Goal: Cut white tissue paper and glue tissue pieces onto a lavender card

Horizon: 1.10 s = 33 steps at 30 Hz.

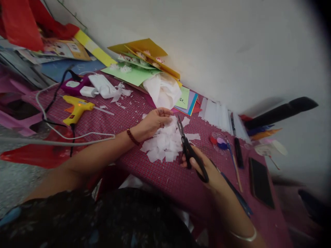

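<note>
My right hand (204,163) is wrapped round the black handles of a pair of scissors (184,139), whose blades point up and away over the table. Close to the blade tips, my left hand (160,119) has thumb and fingers pinched together. Whatever it grips cannot be told from the white paper behind it. Beneath both hands lies a loose pile of small cut white paper pieces (165,146). A crumpled white sheet or bag (164,90) sits just beyond my left hand.
A yellow glue gun (77,108) with its cord lies left, near a purple power strip (76,84) and white adapter (103,86). Folded green and yellow card (134,74) stands against the wall. A utility knife (238,151), paintbrush (235,167) and phone (261,182) lie right.
</note>
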Tool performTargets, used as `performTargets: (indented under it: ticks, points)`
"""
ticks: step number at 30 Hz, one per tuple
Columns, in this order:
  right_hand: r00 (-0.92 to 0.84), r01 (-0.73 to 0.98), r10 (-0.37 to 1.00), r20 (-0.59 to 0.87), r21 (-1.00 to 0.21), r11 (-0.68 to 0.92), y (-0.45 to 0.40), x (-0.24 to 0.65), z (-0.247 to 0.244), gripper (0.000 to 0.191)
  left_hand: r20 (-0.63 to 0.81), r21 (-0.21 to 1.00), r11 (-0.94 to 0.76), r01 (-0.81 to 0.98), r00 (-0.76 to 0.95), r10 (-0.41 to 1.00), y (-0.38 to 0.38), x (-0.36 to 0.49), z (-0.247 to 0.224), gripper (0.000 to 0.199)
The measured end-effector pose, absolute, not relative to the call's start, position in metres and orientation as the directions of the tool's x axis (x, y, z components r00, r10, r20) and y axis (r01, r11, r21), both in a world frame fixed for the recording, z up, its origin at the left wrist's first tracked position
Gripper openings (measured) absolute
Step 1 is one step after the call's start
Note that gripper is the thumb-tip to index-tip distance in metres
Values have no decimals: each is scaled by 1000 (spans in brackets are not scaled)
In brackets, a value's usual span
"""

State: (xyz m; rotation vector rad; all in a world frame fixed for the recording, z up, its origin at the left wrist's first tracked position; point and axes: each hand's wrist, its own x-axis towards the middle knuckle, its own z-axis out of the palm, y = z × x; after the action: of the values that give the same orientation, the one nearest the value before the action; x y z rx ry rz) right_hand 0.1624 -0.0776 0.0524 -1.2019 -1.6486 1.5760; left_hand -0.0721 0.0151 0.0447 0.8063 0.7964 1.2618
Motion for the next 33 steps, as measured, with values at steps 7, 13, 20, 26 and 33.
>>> performTargets:
  ticks: [7,13,20,26,33]
  points:
    - [-475,248,862,-177,-967,-61,-77,159,57,49,40,888,5,-460,88,995,7,-66,56,22]
    - [-456,253,864,-212,-962,-103,-78,159,53,43,61,924,-16,-383,106,992,7,-65,53,26]
    - [-398,239,892,-215,-963,-126,-77,158,43,37,77,935,-32,-352,113,991,7,-59,48,22]
    - [-377,174,898,-228,-969,-173,-75,160,43,40,93,943,-47,-328,124,988,10,-64,46,29]
    - [-447,54,873,-195,-980,-191,-72,168,51,44,186,982,-187,0,65,980,26,-77,39,31]
